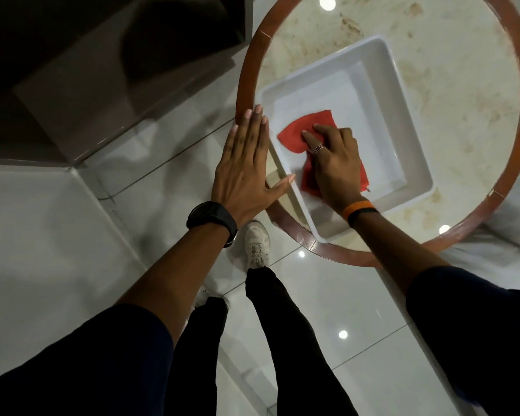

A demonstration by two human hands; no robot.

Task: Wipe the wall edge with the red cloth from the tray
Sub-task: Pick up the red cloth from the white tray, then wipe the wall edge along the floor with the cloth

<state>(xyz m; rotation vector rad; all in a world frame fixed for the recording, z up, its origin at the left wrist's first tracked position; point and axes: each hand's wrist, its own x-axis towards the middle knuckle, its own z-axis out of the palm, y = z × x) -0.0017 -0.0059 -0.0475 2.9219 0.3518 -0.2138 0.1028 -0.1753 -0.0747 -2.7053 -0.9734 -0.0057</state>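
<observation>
A red cloth (294, 133) lies flat inside a white rectangular tray (382, 94) on a round table. My right hand (333, 160) rests on top of the cloth, fingers curled down onto it, covering its near half. My left hand (246, 166) is flat and open, fingers together, lying over the table's wooden rim beside the tray's left wall, thumb reaching toward the tray. A dark glossy wall base with a protruding corner edge (72, 163) stands at the left.
The round table has a marbled top (448, 70) and a brown wooden rim (246, 73). White glossy floor tiles (42, 235) surround it. My legs and white shoes (257, 244) stand just left of the table's near edge.
</observation>
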